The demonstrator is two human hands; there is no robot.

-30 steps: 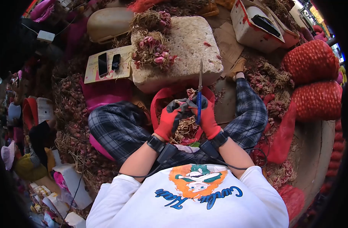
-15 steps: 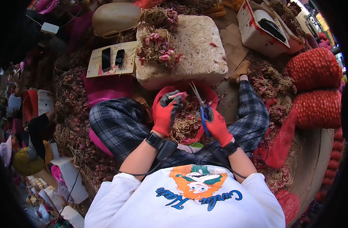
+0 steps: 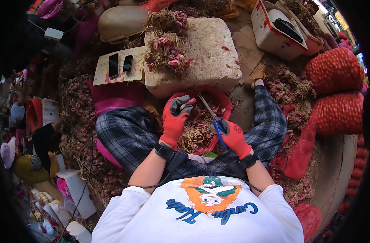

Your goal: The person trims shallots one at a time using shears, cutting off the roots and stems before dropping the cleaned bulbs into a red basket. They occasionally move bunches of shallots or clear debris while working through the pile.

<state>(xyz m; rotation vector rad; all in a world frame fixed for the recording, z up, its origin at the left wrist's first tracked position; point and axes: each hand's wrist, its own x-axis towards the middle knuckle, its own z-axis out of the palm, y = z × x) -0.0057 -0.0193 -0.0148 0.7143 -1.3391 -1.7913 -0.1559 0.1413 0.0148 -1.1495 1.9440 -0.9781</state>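
My left hand (image 3: 175, 115), in a red glove with grey palm and fingertips, pinches a small pink shallot (image 3: 189, 102) between thumb and fingers. Beside it, my right hand (image 3: 235, 139), gloved alike, is wrapped round the blue handles of a pair of scissors (image 3: 209, 110). Its blades point up and to the left, apart from the shallot. Between my knees lies a red mesh bag (image 3: 225, 104) with dry cut stalks (image 3: 193, 137) and shallots in it. Bunches of shallots with dried tops (image 3: 168, 52) rest on the left of a pale foam block (image 3: 211, 48).
Two dark phones lie on a printed board (image 3: 102, 73). Heaps of shallots (image 3: 75, 121) spread along the left, with more at the right. Filled red mesh sacks (image 3: 334, 73) stand at the far right, below a foam box (image 3: 270, 34). Another person's dark sleeve (image 3: 43, 139) shows at left.
The scissors have moved slightly left and down, and their blades look closer together. The shallot in my left hand has shifted slightly left, with less of it showing.
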